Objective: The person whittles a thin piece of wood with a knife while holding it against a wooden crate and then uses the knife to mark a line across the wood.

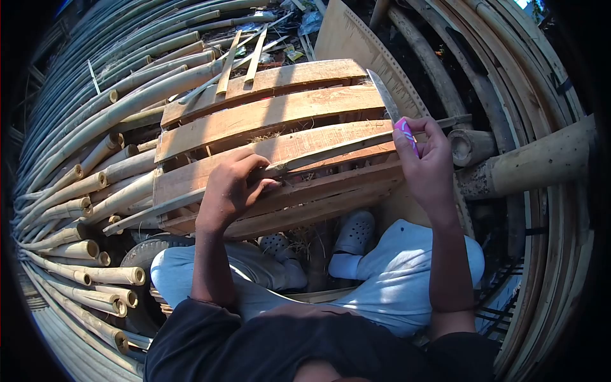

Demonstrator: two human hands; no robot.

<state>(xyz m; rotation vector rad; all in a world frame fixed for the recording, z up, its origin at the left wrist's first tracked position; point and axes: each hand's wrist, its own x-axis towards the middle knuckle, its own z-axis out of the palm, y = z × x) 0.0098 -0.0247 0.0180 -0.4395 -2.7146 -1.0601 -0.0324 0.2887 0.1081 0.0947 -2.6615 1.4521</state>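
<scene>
A long thin bamboo strip lies slantwise across a slatted wooden crate. Around its middle, my left hand is closed on the strip, thumb below and fingers above. My right hand grips the pink patterned handle of a knife, whose blade points up and to the left beyond the crate's right end. The strip passes behind the knife handle and the right fingers, and its far end shows to the right of them. Whether the blade touches the strip is hidden.
Bamboo poles are stacked at the left, cut ends facing the crate. Two short strips rest on the crate's top edge. A thick bamboo pole and long wooden slats stand at the right. Below the crate are my grey shoes.
</scene>
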